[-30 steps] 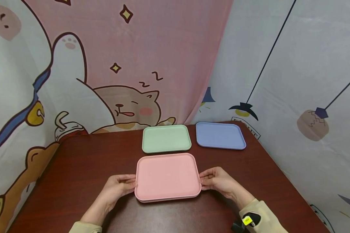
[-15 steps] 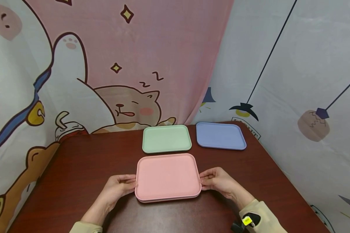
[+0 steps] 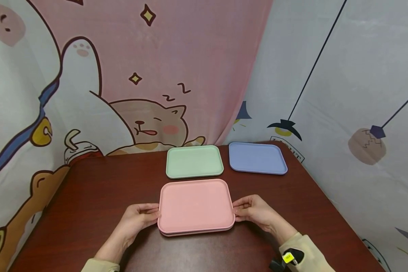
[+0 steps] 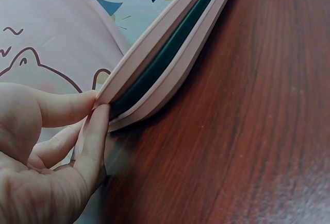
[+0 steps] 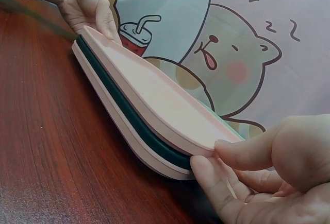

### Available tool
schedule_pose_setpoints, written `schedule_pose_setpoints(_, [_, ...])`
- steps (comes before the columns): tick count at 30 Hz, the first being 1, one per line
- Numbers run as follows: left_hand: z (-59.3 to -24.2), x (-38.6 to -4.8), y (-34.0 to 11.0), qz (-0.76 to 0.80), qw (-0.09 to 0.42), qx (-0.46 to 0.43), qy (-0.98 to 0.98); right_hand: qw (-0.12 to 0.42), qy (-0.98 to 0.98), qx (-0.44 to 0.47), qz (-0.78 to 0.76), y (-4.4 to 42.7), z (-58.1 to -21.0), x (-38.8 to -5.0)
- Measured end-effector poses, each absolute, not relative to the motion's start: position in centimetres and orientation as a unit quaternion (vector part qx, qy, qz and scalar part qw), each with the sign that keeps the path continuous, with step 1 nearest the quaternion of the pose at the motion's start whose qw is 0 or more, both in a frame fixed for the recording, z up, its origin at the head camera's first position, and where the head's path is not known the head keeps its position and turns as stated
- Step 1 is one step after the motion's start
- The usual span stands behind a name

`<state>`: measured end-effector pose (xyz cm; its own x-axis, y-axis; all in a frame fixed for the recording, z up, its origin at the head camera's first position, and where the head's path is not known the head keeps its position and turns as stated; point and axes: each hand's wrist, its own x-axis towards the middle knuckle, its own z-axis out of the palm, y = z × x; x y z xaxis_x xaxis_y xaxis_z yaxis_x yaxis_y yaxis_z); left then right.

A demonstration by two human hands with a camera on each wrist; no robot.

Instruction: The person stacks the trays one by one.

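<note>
In the head view a pink rectangular tray (image 3: 196,206) lies on top of a stack at the front middle of the table. Both wrist views show a dark green layer (image 5: 121,103) below it, with a second pink tray (image 5: 124,132) at the bottom. My left hand (image 3: 134,221) pinches the upper tray's rim at the left side, thumb on top and fingers at the edge. At the right side my right hand (image 3: 258,215) pinches the same tray's rim. Whether the dark layer is a tray too cannot be told.
A green tray (image 3: 194,162) lies just behind the stack. To its right is a blue tray (image 3: 257,158), near the back right corner of the dark wood table (image 3: 98,189). Behind the table hangs a printed cloth (image 3: 197,45) with cartoon animals.
</note>
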<state>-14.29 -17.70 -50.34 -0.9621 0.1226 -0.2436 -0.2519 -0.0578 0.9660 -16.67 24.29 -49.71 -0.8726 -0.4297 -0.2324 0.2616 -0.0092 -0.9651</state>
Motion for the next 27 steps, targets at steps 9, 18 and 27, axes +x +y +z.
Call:
schedule_pose_setpoints(9, [-50.49,-14.32,-17.77,0.725,0.127,-0.043,0.675,0.243,0.658,-0.064,-0.710,24.44,-49.73,-16.61])
schedule_pose_setpoints(18, [-50.30,-14.40,-17.94,0.723,0.130,-0.034,0.677,0.244,0.659,-0.068,-0.708,24.61,-49.69,-16.62])
schedule_pose_setpoints(27, [-50.18,-14.54,-18.04,0.717,0.131,-0.029,0.684,0.240,0.664,-0.078,-0.703,24.55,-49.82,-16.70])
